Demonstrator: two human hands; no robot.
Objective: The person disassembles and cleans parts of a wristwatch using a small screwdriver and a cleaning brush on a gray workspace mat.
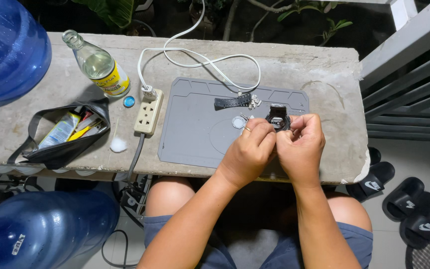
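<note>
**Both hands closed on an opened watch above the grey mat**

Left hand (249, 149) pinched shut, fingertips pressed to the near left edge of the watch (277, 119). Right hand (302, 144) curled round the watch's right side, thumb and fingers gripping the case. Held between the two, just above the mat (190, 134), back cover off and inner workings facing up (too small to make out more).

Just left of the left fingertips, flat on the mat: a small round metal disc (238, 122). Beyond the hands, farther from the body: a loose black watch strap (232, 101) with a few tiny pale parts at its right end.

Further left of the left hand, off the mat: a cream power strip (148, 111) with a white cable (200, 60) looping behind the mat, a blue bottle cap (129, 101), a tuft of white cotton (118, 144). Beyond those, a glass bottle (97, 65) with a yellow label, lying tilted, and an open black pouch (65, 134) full of small packets. All on a rough concrete slab (324, 79).

Far left: two large blue water jugs (6, 50). Right of the right hand, down on the floor: black slippers (399, 199).
</note>
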